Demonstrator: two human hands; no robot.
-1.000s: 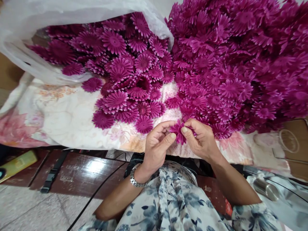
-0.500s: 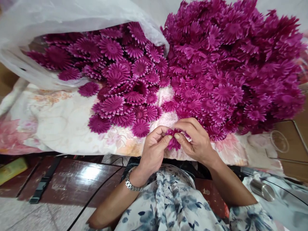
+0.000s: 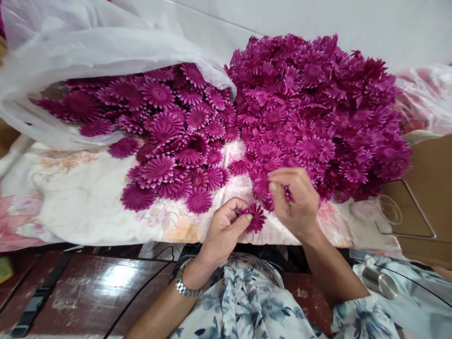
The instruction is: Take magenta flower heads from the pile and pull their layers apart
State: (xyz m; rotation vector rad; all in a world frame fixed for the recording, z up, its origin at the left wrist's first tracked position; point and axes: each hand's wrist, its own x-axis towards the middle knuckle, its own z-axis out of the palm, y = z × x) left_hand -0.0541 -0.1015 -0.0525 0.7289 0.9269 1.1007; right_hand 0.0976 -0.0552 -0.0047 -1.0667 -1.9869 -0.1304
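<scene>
My left hand [image 3: 228,228] pinches a magenta artificial flower head [image 3: 256,218] between thumb and fingers, its petals spread out to the right of the thumb. My right hand [image 3: 295,200] is raised just above and to the right of it, apart from that flower. Thumb and index finger are pinched together there, at the edge of a second magenta flower piece [image 3: 261,186], which is smeared by motion. Beyond both hands spreads a large heap of magenta flower heads [image 3: 318,117], and a looser pile of flower heads [image 3: 162,165] lies to the left.
A translucent plastic bag [image 3: 116,47] gapes around the left pile. Floral cloth [image 3: 77,193] covers the work surface. On the right are a cardboard box [image 3: 432,188], a bent metal wire frame [image 3: 418,207], a clear round plastic ring [image 3: 390,209] and a metal cylinder [image 3: 380,282].
My right hand has parted from the left and moved up and right, with a blurred flower piece at its fingertips. My left hand keeps its flower. The camera view has shifted.
</scene>
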